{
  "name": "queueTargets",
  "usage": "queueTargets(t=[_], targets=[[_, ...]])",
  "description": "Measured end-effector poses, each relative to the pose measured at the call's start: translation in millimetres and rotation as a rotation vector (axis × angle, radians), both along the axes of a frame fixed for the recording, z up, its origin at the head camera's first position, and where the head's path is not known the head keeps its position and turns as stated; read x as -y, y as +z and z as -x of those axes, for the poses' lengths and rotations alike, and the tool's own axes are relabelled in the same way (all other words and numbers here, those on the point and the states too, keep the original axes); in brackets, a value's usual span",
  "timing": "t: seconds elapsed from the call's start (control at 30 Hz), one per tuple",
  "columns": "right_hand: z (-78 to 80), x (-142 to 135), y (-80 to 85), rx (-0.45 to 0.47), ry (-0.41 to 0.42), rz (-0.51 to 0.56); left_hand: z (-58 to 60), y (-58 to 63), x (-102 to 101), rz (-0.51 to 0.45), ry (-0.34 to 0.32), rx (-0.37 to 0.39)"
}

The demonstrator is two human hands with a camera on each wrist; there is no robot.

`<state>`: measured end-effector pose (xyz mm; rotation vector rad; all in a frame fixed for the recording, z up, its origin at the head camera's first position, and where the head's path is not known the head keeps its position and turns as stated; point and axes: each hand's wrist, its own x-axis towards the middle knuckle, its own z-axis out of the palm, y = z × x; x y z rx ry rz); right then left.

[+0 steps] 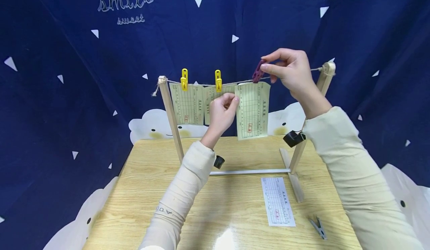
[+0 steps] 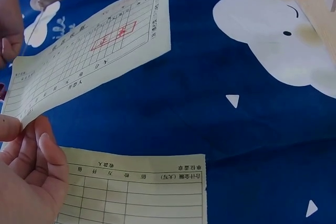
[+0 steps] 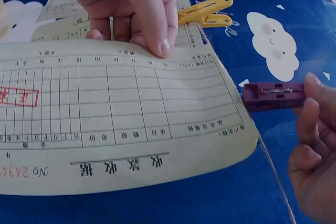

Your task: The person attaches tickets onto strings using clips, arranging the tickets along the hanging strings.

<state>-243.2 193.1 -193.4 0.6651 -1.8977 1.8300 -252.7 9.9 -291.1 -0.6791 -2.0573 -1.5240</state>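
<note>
My left hand (image 1: 223,111) pinches the left edge of a yellowish receipt slip (image 1: 252,110) that hangs at the string (image 1: 240,82). In my right hand (image 1: 288,68) is a purple clothespin (image 1: 258,71), held between thumb and fingers. The clothespin's tip meets the slip's top edge at the string; in the right wrist view the purple clothespin (image 3: 274,96) sits at that edge. Whether its jaws bite the paper I cannot tell. Further left, yellow clothespins (image 1: 184,79) hold two similar slips (image 1: 188,104) on the string, one partly behind my left hand.
Wooden posts (image 1: 170,119) carry the string, with a white bar (image 1: 250,171) low between them. A white receipt slip (image 1: 278,201) lies on the wooden table (image 1: 151,190). A grey clothespin (image 1: 318,227) is at its right. Behind hangs a blue curtain (image 1: 215,37).
</note>
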Motion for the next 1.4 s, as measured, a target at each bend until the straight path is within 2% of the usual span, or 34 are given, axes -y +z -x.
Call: queueTargets(t=[0.2,0.67,0.8,1.1,1.23,1.4], targets=[[2.3,6.9,0.4,0.082,-0.101,-0.112,1.1,0.9,-0.7,0.006,0.013,-0.01],[-0.5,9.2,-0.7,0.165,-0.176,-0.366,2.9,1.5,-1.5,-0.007,-0.011,-0.003],[-2.3,6.0,0.1,0.198,-0.166,-0.428,2.2,1.5,-1.6,-0.011,-0.013,0.012],[-4.7,0.2,-3.5,0.231,-0.105,-0.427,0.6,0.3,-1.4,-0.016,-0.019,0.031],[-5.4,-0.7,-5.8,0.226,-0.1,-0.424,0.6,-0.5,-1.8,-0.026,-0.022,0.044],[-8.2,-3.1,-8.4,0.223,-0.102,-0.371,-1.0,-0.5,-2.5,-0.034,-0.03,0.06]])
